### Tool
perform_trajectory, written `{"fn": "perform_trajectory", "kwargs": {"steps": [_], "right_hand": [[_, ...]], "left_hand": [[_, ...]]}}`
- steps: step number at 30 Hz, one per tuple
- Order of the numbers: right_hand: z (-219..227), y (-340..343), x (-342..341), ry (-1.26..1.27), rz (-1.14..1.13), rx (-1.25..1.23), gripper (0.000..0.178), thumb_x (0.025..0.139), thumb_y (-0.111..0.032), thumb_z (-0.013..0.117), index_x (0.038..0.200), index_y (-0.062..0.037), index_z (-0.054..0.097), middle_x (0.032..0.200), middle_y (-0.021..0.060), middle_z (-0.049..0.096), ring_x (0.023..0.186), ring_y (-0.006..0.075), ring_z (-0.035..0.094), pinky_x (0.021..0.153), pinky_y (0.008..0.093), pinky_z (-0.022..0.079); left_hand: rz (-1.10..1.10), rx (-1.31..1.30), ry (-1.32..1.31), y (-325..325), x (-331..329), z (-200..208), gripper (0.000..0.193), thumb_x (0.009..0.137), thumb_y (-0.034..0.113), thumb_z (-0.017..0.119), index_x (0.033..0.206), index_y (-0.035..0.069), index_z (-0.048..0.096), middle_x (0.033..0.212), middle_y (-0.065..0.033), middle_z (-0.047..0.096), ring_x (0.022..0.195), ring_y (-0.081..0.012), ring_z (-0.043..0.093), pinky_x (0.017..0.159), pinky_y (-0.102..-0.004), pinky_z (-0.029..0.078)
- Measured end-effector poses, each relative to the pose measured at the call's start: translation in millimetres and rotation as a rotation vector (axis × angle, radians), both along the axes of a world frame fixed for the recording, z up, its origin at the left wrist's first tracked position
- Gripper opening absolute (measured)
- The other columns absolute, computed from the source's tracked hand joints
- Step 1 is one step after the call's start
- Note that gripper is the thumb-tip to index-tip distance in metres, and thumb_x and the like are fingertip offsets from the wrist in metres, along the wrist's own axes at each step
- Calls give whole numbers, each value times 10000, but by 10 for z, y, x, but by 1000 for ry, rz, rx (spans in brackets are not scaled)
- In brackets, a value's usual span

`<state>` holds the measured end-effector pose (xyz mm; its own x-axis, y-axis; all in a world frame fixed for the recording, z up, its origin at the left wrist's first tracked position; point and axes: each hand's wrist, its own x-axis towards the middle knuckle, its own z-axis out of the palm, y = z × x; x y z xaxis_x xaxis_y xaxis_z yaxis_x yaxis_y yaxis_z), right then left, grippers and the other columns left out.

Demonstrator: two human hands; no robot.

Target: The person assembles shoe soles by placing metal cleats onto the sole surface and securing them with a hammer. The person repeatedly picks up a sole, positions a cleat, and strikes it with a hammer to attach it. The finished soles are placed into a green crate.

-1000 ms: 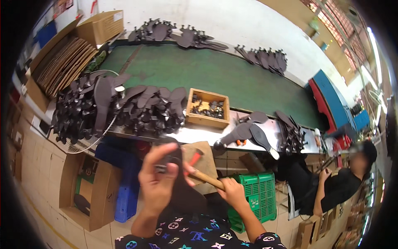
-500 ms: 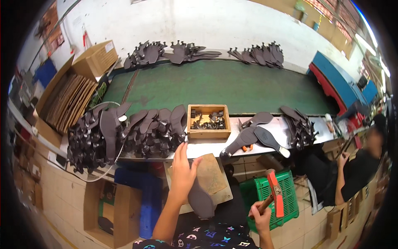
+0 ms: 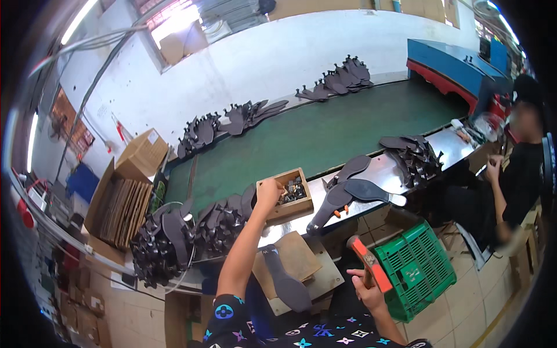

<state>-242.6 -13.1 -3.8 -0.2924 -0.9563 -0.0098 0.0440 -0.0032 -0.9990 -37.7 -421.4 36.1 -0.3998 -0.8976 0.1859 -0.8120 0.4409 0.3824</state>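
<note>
My left hand [image 3: 268,192] reaches into a wooden box [image 3: 290,214] of small black pieces [image 3: 296,190]. Its fingers are bent together among them; whatever they pinch is hidden. My right hand [image 3: 369,292] grips a hammer [image 3: 371,264] by the handle, its red-orange head raised beside a green crate; the index finger sticks out a little. In front of me a dark shoe sole [image 3: 287,284] lies on a brown sheet [image 3: 299,255] over a pale board [image 3: 329,269], touched by neither hand.
Heaped heeled soles [image 3: 168,243] crowd the bench's left, with another pile [image 3: 412,159] at right. Loose soles [image 3: 333,206] lie beside the box. A green belt [image 3: 301,136] runs behind. The green crate [image 3: 415,269] stands at right, near a seated person [image 3: 519,162].
My left hand has left the sole in front of me and moved forward into the wooden box. The right hand still holds the hammer. The whole view has tilted and shifted.
</note>
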Motion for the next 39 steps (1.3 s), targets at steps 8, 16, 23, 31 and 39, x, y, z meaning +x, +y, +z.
{"fn": "perform_trajectory", "kwargs": {"steps": [8, 16, 23, 31, 39], "right_hand": [[787, -297, -42, -165, 66, -80, 211, 946, -119, 639, 1102, 14, 693, 657, 55, 643, 431, 55, 483, 402, 201, 373], [1378, -573, 282, -206, 247, -210, 265, 910, -135, 726, 1114, 26, 674, 832, 91, 706, 499, 44, 508, 431, 190, 388], [1451, -573, 573, -220, 316, -234, 217, 869, -94, 761, 1035, 29, 695, 748, 62, 669, 511, 58, 532, 432, 193, 390], [952, -887, 562, -285, 439, 107, 185, 867, -83, 756, 987, 31, 673, 755, 42, 654, 458, 37, 493, 388, 197, 348], [755, -1320, 775, -100, 431, 39, 199, 883, -134, 734, 1000, 19, 685, 722, 2, 627, 468, 18, 448, 410, 205, 336]], "left_hand": [[-23, 409, 1011, 1310, -8, 598, 224, 897, 101, 708, 1059, -54, 705, 807, -77, 710, 659, -129, 669, 574, -232, 487], [-259, 672, 1447, 2972, 38, 1142, 167, 930, 75, 678, 1064, -25, 670, 869, -73, 653, 686, -125, 614, 535, -227, 460], [-256, 325, 1145, 3179, 263, 951, 126, 890, 37, 715, 1016, 34, 712, 1072, -48, 567, 889, -90, 551, 693, -211, 462], [234, -169, 455, 2637, 607, 113, 815, 766, 259, 844, 1397, -4, 401, 1361, -177, 453, 1171, -214, 504, 926, -315, 455], [216, 66, 883, 2360, 767, -253, 204, 817, 124, 777, 981, 12, 728, 912, -95, 749, 807, -155, 698, 749, -286, 523]]}}
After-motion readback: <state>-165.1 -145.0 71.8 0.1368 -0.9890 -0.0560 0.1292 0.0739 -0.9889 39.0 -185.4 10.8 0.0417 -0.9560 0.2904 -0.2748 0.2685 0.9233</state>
